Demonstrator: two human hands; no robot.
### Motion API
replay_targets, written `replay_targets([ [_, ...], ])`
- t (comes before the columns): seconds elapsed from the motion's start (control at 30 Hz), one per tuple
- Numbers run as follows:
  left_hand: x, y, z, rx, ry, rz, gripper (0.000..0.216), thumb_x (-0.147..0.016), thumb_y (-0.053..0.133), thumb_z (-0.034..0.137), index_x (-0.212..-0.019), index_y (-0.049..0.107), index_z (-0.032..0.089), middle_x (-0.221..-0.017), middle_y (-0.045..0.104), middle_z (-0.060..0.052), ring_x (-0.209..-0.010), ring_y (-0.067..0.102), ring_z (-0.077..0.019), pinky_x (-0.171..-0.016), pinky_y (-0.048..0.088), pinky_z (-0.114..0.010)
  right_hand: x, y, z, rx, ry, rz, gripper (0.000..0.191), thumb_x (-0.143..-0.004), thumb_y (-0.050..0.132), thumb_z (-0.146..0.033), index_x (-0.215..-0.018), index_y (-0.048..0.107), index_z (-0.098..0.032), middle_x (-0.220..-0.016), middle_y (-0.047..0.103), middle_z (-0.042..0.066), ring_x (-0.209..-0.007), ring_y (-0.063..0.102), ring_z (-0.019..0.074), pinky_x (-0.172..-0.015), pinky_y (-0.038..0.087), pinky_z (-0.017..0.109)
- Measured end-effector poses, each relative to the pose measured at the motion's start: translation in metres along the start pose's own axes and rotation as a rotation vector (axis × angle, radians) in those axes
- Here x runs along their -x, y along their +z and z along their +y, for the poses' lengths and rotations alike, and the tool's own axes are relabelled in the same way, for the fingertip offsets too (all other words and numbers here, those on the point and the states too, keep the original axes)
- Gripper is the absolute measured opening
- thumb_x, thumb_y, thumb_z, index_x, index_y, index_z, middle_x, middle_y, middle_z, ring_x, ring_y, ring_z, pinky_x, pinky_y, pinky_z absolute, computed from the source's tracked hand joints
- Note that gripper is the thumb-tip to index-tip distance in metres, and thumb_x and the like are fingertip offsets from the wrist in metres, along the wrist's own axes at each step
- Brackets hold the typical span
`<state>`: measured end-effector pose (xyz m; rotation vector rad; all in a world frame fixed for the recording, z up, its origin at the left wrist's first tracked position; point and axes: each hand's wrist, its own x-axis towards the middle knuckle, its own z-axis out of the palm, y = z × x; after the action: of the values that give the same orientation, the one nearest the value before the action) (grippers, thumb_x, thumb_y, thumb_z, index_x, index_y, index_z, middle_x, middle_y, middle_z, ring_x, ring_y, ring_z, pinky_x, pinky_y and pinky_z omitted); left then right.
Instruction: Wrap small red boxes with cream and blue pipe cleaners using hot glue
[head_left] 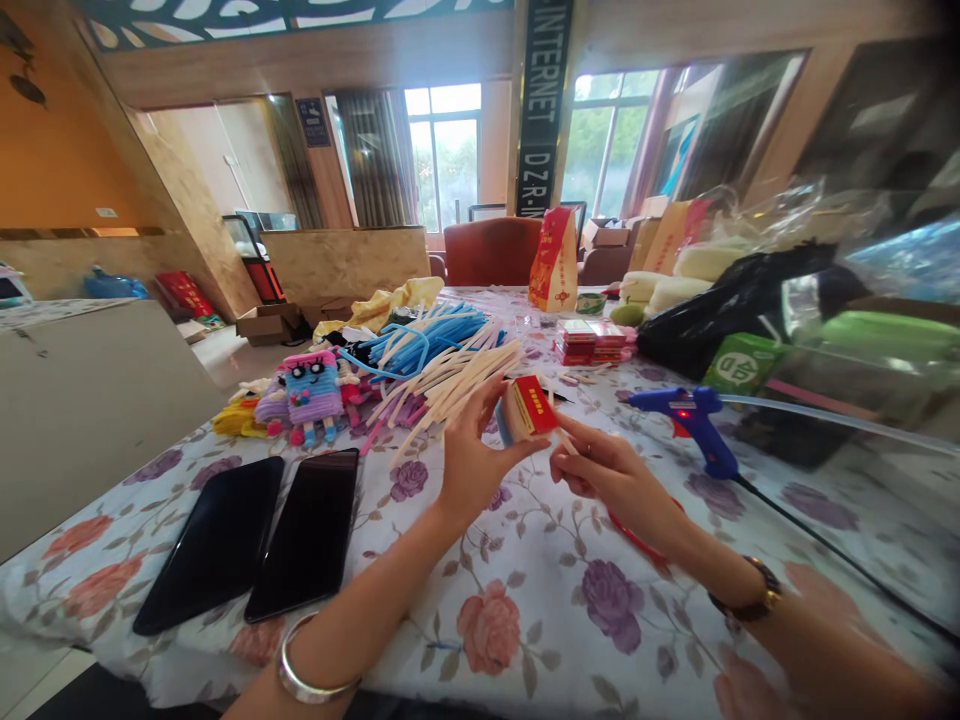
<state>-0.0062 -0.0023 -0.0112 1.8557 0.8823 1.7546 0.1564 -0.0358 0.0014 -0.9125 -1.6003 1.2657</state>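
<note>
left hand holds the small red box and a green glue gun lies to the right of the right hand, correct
Not quite: the head view shows the glue gun is blue, not green. The left hand does hold the small red box, and the gun lies to the right of the right hand.

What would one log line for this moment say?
left hand: holds small red box | right hand: pinching thin stick at the box | blue glue gun: lying on table

Floral-clothed table (525,610) — two phones (262,540), glue gun (694,415), pipe cleaners (435,365).
</note>
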Motion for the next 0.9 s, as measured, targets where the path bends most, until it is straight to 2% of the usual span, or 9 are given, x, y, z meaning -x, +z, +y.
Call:
replay_targets([
  [0.1,-0.0001,0.0018,-0.0011,0.081,-0.032,0.009,0.079,-0.059,0.081,0.028,-0.128,0.043,0.025,-0.121,0.057,-0.007,-0.115,0.055,-0.0202,-0.102,0.043,-0.038,0.0003,-0.0003,0.0002,-0.03,0.02,0.011,0.055,-0.084,0.052,-0.027,-0.138,0.041,-0.022,-0.064,0.048,-0.004,-0.056,0.034,0.0088,-0.051,0.025,0.025],
  [0.27,-0.0004,0.0025,0.0018,0.09,-0.011,0.023,0.082,-0.056,0.082,0.027,-0.127,0.041,0.029,-0.126,0.053,-0.006,-0.113,0.056,-0.0202,-0.1,0.045,-0.039,-0.0006,-0.0009,0.0005,-0.063,0.054,0.048,0.053,-0.081,0.053,-0.025,-0.134,0.046,-0.022,-0.065,0.049,-0.003,-0.057,0.033,0.0086,-0.052,0.024,0.025],
  [0.57,0.0022,-0.0005,0.0015,-0.182,0.169,-0.019,0.078,-0.063,0.078,0.027,-0.13,0.039,0.027,-0.119,0.059,-0.006,-0.112,0.057,-0.0215,-0.101,0.043,-0.042,-0.004,-0.007,0.0058,0.053,-0.008,0.165,0.041,-0.076,0.057,-0.025,-0.116,0.064,-0.021,-0.066,0.054,-0.003,-0.053,0.033,0.0084,-0.05,0.025,0.025],
  [0.73,0.0029,-0.0015,0.0051,-0.288,0.261,-0.042,0.071,-0.066,0.075,0.022,-0.128,0.041,0.026,-0.122,0.058,-0.006,-0.115,0.054,-0.0204,-0.098,0.045,-0.037,-0.0041,-0.0066,0.0023,0.07,-0.038,0.212,0.032,-0.071,0.06,-0.026,-0.101,0.071,-0.023,-0.086,0.065,0.001,-0.075,0.051,0.0144,-0.061,0.037,0.026],
  [0.9,0.0032,-0.0024,0.0079,-0.36,0.356,-0.07,0.073,-0.068,0.074,0.021,-0.131,0.037,0.026,-0.123,0.058,-0.007,-0.115,0.054,-0.0203,-0.096,0.045,-0.034,-0.0044,-0.0063,0.0015,0.053,-0.026,0.232,0.027,-0.071,0.057,-0.026,-0.092,0.074,-0.024,-0.089,0.065,0.002,-0.084,0.054,0.0179,-0.065,0.041,0.027],
])
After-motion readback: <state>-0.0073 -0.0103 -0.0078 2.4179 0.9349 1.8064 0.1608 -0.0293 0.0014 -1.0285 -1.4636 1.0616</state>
